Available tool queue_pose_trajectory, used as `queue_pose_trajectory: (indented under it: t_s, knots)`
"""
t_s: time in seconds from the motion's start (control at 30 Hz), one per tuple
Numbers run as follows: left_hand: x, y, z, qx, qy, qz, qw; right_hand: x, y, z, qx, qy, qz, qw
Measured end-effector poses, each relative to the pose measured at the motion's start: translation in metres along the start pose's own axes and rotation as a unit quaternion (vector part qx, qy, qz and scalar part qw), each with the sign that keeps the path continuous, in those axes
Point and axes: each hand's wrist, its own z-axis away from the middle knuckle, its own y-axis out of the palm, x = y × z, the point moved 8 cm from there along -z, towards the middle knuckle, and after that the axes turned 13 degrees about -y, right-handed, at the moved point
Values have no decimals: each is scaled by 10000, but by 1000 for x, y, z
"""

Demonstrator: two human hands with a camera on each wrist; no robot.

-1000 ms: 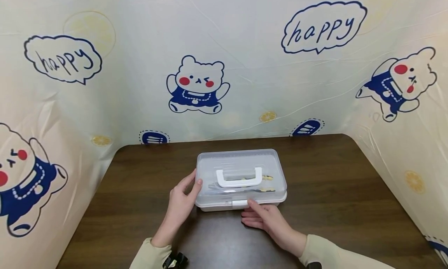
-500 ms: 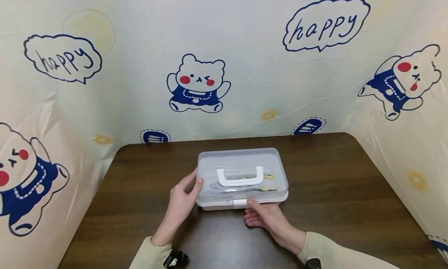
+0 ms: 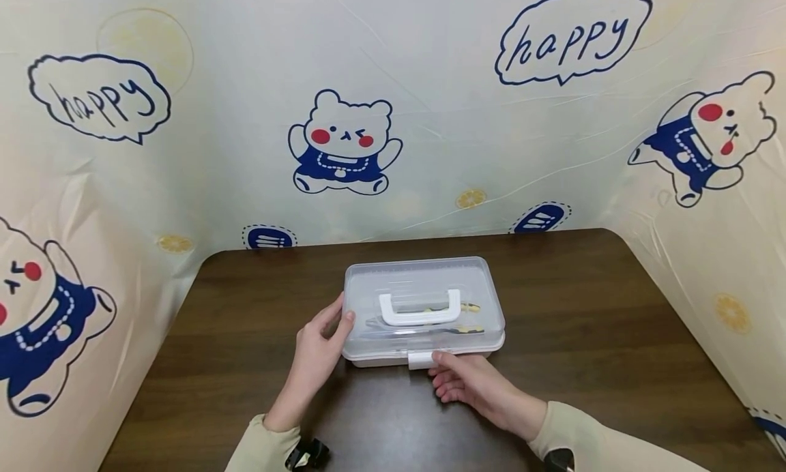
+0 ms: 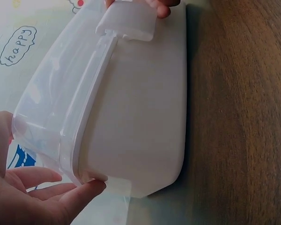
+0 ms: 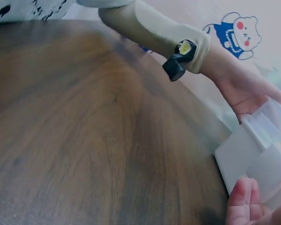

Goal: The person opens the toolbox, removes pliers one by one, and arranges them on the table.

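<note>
A storage box [image 3: 424, 277] with a clear lid, a pale base and a white carry handle [image 3: 420, 317] stands on the table, lid down. Through the lid show slim things with yellow and black parts [image 3: 469, 330]. My left hand [image 3: 319, 349] holds the box's left end, and in the left wrist view its fingertips lie at the lid's rim. At the front, my right hand [image 3: 475, 387] pinches the white latch [image 3: 420, 360] by its right edge, the other fingers curled below. The latch [image 4: 129, 21] stands out from the front wall in the left wrist view.
The dark wooden table [image 3: 245, 308] carries the box near its middle. A pale cloth [image 3: 430, 49] printed with bears and "happy" bubbles hangs around the back and both sides. A black device [image 5: 178, 61] is strapped to the left wrist.
The latch has tilted outward from the box front, and the right hand's fingers have curled in more below it. The left hand keeps its hold and the box stays in place.
</note>
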Motion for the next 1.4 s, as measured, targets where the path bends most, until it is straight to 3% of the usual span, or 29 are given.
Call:
queue_pose_trajectory:
  t_s: [0.27,0.5,0.67,0.9,1.1,1.23,1.4]
  knots:
    - [-3,4,-1,154,21,23,9999,1,-4,3,493,-77,-132,9987]
    - [-5,7,-3,244,28,18,9997,7,-12,5,303,-647,980,9926]
    - [-5,9,-2,267,14,38,9996,13,-10,3,275,-995,1277,9864]
    - [-2,8,-2,306,-40,152,9994,14,-13,5,338,-1093,1465,9826]
    - [9,7,0,602,165,178,9979,19,-46,17,501,-837,2183,9710]
    - [19,6,3,1084,469,122,9929,28,-80,27,509,-685,2821,9556]
    - [26,4,2,1603,796,-254,9835,52,-109,20,548,-1391,3846,9109]
